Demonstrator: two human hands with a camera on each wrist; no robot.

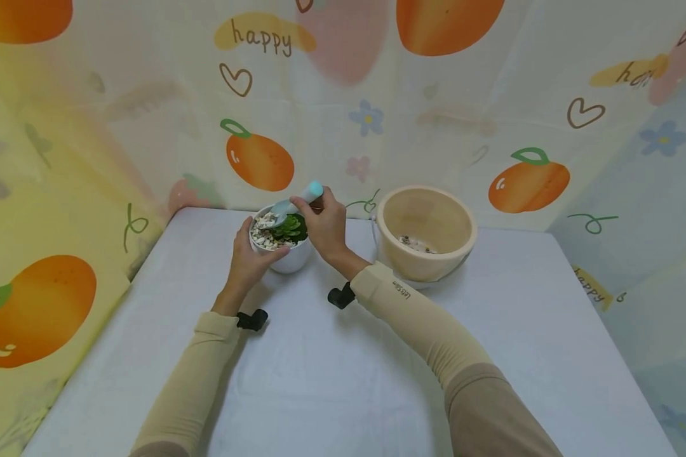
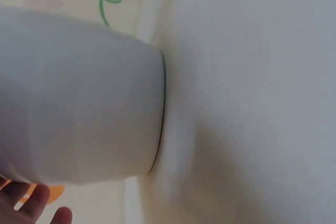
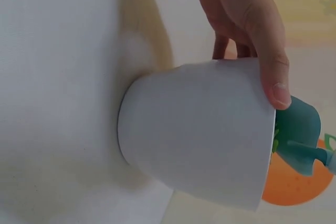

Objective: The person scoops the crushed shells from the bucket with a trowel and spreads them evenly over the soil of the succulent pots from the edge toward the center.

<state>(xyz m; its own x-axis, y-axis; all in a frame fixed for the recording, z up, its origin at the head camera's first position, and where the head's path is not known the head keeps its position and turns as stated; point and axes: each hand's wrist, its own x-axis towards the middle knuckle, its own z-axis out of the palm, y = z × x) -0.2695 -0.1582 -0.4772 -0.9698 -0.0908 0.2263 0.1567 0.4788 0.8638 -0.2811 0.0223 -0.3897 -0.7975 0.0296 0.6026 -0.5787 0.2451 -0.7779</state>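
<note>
A white flowerpot stands upright at the back left of the table, holding a green succulent and pale pebbles. My left hand grips the pot's left side, thumb along the near rim; the right wrist view shows that thumb at the pot's lip. In my right hand is a small trowel with a light blue handle, its teal blade tilted down over the pebbles beside the plant. The left wrist view is mostly the pot's smooth wall, with some left fingertips beside it.
Right of my right hand stands a large cream bucket with pebbles on its bottom. White cloth covers the table. A printed fabric backdrop rises directly behind both containers.
</note>
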